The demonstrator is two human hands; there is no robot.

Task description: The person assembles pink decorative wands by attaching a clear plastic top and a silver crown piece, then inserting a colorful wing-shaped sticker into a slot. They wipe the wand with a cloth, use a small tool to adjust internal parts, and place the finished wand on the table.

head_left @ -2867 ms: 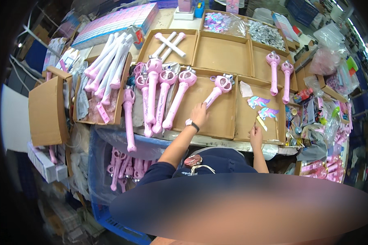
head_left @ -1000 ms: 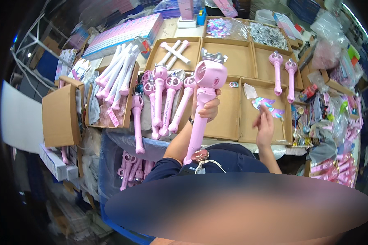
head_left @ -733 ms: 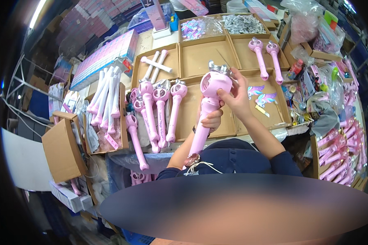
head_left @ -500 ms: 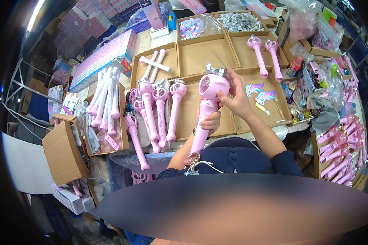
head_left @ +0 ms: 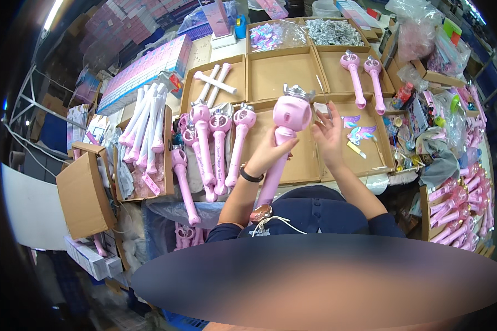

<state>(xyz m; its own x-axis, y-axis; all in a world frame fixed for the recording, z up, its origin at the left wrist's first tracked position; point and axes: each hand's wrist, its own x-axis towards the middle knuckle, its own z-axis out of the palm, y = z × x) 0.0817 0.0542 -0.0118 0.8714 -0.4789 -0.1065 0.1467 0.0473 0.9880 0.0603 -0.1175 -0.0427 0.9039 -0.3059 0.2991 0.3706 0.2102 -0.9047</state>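
While the left hand clamps its fingers around the neck of a pink wand, thumb laid across the front, the right hand is raised just beside the wand's round head, its palm turned toward the wand and its fingers partly apart. A thin stick shows just beyond the right fingertips; whether those fingers are closed on it cannot be told. The wand is held tilted above the worktop's near edge, head up, with a silver crown on top, in front of a shallow cardboard tray. To the right, another tray carries two winged pieces in purple and blue, with a small yellow tube near them. Left of the held wand lies a group of similar wands, while two more wands lie at the upper right. Crossed white rods rest in a tray at the upper left, and pink-ended white rods fill a box farther left.
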